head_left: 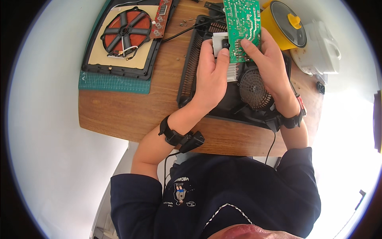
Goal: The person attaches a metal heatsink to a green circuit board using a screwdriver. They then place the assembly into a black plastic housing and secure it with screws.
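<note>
I've got my L hand [211, 75] pinching a silvery block [219, 38] at the left edge of the green PCB [242, 24], R hand [272, 65] pinching the PCB's lower right, thumb on its face. PCB's over the black housing [190, 65] w/ fan [254, 89]; coil [124, 30] sits off left btw.

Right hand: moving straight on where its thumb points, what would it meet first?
The green circuit board, most likely: the right hand seems to hold it, thumb over its soldered side, though depth is unclear.
</note>
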